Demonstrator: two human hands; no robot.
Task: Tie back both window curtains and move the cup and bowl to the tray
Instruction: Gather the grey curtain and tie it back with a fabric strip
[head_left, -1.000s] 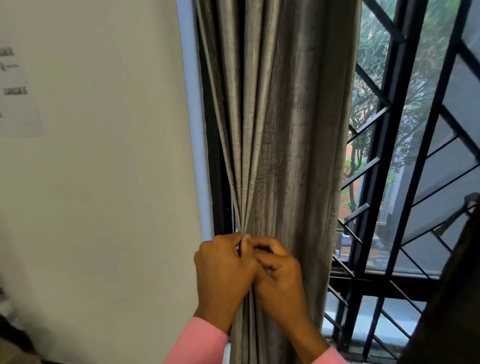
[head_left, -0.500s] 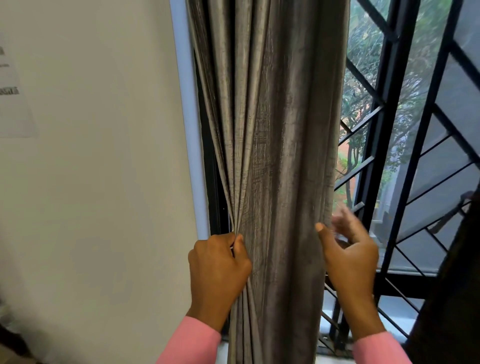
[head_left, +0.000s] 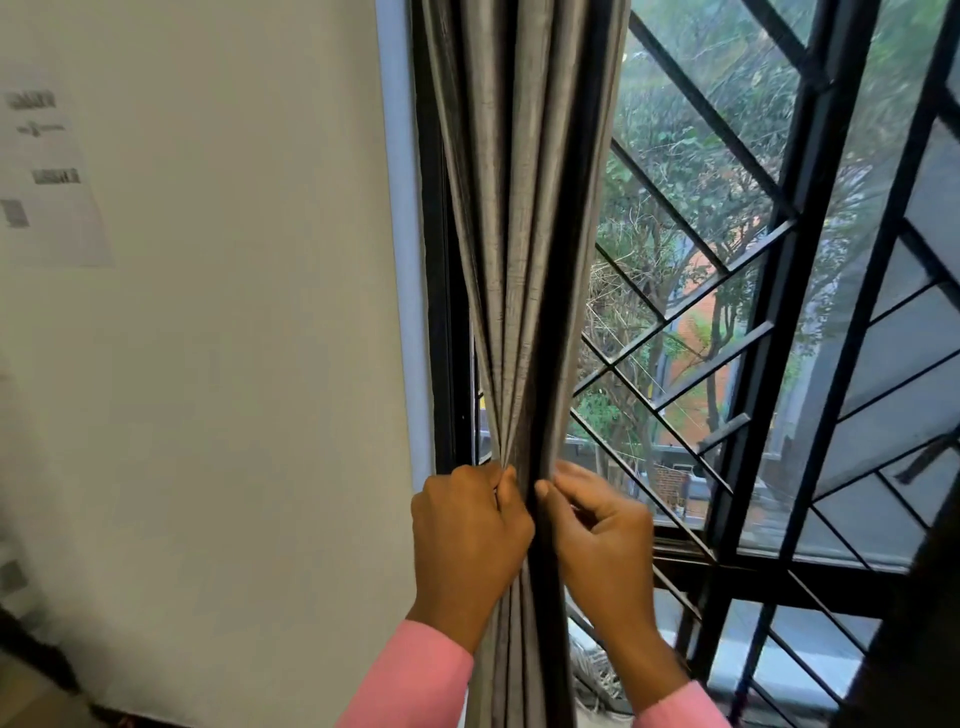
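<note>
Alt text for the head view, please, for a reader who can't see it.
The left hand and right hand gather a grey curtain into a tight bunch beside a white wall; a barred window shows trees outside.

Likely a home room: grey curtain (head_left: 519, 208), barred window (head_left: 701, 182) (trees and buildings outside), plain white wall (head_left: 234, 364).

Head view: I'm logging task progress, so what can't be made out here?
Tie-back: the left hand and right hand grip the curtain where it is gathered and cover that spot; no tie shows.
The cup, bowl and tray: outside the frame.
Second curtain: only a dark strip cut by the right edge, unidentifiable.
The sheet on the wall: print blurred, cut by the left edge.
</note>
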